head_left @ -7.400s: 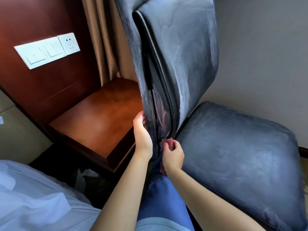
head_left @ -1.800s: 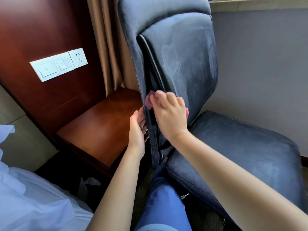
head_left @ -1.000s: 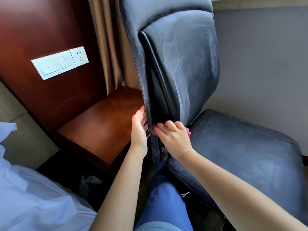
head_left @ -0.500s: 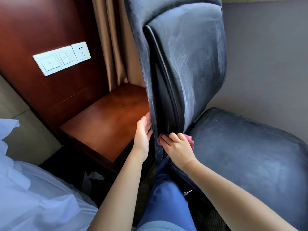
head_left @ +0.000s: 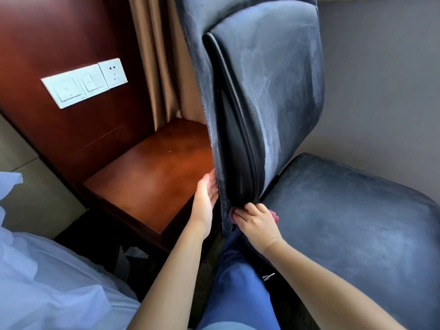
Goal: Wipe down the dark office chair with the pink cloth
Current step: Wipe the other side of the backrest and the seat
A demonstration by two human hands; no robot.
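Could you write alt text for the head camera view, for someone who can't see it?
Seen from above, a person's right hand presses a pink cloth into the gap at the base of a dark chair backrest, while the left hand rests flat against the backrest's edge. A wooden side table and a wall switch panel lie to the left.

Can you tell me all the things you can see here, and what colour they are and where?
office chair: one, dark grey-blue, centre and right, backrest upright, seat low right
pink cloth: one, mostly hidden under the right hand, at the foot of the backrest
bedside table: one, reddish-brown wood, left of the chair
switch and socket panel: one, white, on the wood wall, upper left
curtain: one, tan, behind the table
bedding: white, bottom left
trouser leg: blue, bottom centre
left hand: flat against the backrest's edge
right hand: holds the cloth
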